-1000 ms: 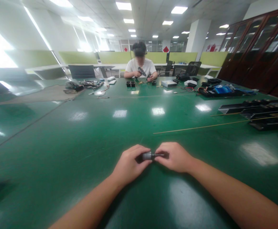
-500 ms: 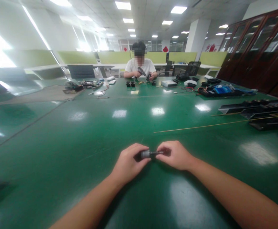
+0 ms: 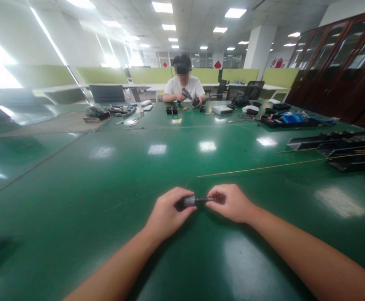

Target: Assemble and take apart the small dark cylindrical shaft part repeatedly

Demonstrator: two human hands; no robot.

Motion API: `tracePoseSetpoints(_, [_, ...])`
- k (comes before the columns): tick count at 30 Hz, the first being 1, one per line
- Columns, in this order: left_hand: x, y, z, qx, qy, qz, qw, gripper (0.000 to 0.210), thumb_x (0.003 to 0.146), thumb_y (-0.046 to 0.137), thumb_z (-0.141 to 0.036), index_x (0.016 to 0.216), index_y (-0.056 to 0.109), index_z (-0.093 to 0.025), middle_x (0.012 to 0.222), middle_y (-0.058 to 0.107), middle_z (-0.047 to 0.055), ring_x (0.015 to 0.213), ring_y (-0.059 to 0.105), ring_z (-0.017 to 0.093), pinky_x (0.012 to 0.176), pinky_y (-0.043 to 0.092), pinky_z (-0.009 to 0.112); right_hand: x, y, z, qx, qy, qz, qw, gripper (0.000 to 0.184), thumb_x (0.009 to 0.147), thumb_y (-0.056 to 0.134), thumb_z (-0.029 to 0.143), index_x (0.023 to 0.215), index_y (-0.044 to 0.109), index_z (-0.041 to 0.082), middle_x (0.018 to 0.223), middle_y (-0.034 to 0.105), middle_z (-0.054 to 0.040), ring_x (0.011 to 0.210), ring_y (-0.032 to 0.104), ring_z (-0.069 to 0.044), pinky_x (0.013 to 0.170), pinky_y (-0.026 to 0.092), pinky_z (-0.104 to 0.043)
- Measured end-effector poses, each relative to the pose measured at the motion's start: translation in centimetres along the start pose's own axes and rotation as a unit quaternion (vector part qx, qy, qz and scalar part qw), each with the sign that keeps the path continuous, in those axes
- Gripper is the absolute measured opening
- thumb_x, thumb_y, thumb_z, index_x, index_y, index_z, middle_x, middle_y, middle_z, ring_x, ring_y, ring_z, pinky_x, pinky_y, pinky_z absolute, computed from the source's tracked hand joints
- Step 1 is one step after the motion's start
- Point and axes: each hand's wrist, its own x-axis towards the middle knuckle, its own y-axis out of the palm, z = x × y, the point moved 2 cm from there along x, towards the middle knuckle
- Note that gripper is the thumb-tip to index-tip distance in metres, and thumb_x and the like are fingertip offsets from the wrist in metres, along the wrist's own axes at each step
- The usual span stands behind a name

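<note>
Just above the green table, my left hand [image 3: 169, 212] is closed around a short grey-and-black cylinder [image 3: 189, 201]; its left end is hidden in the palm. A thin dark rod [image 3: 202, 200] runs from the cylinder's right side toward my right hand [image 3: 231, 202]. The fingers of my right hand pinch the rod's far end, where a small dark piece is partly covered by the fingers. Cylinder and rod lie roughly level, in line between both hands.
Across the green table [image 3: 132, 167], a co-worker [image 3: 184, 85] holds a power tool [image 3: 186, 93] and a black part. A long thin yellow rod [image 3: 251, 170] lies ahead to the right, near black metal channels [image 3: 342, 144]. Cables, boxes and a tray [image 3: 295, 122] line the far side.
My hands have moved slightly apart, and more of the dark rod shows between them. The yellow rod's tip sits a little further left. The co-worker's black part has tilted.
</note>
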Motion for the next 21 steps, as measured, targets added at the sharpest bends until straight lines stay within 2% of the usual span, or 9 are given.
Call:
tracePoseSetpoints(14, [0.2,-0.5,0.6,0.018,-0.022,-0.015,0.999,0.024,0.079,0.075,-0.027,0.102,0.069,-0.024,0.098,0.070,0.001,0.089,0.065,0.018,0.081,0.050,0.029,0.1,-0.3,-0.1,-0.005,0.016,-0.021,1.000,0.007,0.078,0.072,0.024,0.081,0.071,0.018,0.072,0.070,-0.0005,0.063,0.061,-0.014,0.061,0.045,-0.024])
tracePoseSetpoints(18, [0.3,-0.9,1.0,0.025,-0.068,-0.050,0.996,0.027,0.079,0.075,-0.035,0.102,0.069,-0.023,0.098,0.070,0.003,0.088,0.065,0.020,0.082,0.051,0.032,0.0,-0.2,-0.1,-0.007,0.012,-0.015,1.000,0.008,0.078,0.072,0.025,0.082,0.071,0.018,0.073,0.070,-0.0007,0.064,0.062,-0.014,0.062,0.046,-0.025])
tracePoseSetpoints(21, [0.4,-1.0,1.6,-0.007,-0.141,-0.078,0.987,0.033,0.079,0.073,-0.043,0.103,0.067,-0.020,0.095,0.070,0.004,0.084,0.065,0.020,0.081,0.051,0.034,0.1,-0.2,-0.2,-0.012,0.008,-0.010,1.000,0.008,0.078,0.072,0.026,0.081,0.071,0.018,0.074,0.070,-0.0007,0.064,0.063,-0.014,0.062,0.046,-0.024])
